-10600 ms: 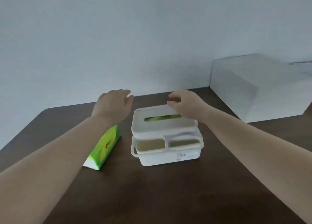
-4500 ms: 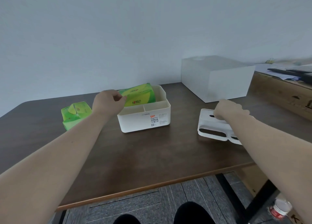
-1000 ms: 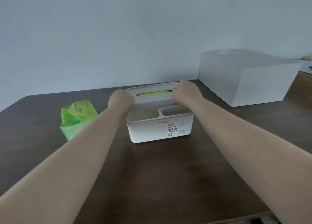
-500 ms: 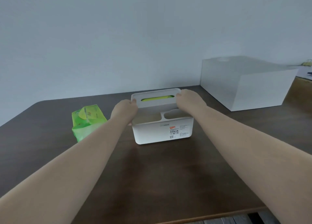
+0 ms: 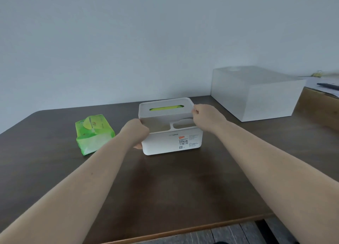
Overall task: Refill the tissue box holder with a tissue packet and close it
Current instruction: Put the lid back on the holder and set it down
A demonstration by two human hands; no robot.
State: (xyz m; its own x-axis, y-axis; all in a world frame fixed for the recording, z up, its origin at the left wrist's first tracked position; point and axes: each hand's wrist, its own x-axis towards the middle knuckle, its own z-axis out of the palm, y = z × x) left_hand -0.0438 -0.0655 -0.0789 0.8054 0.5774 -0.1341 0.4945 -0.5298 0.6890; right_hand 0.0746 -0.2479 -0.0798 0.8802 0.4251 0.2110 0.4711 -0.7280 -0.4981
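Starting left: spent green wrapper lay on counter. Left hand & right hand, grips closed on lid, held it atop holder; packet visible thru slot. Refill done; final seating appeared left.

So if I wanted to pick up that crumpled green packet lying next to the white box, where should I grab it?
Probably across the middle of the green packet, from above. It lies on the table with open space all round it, clear of the holder. Its torn flap sticks up at the far end and would likely tear further, so pinch its two long sides instead.
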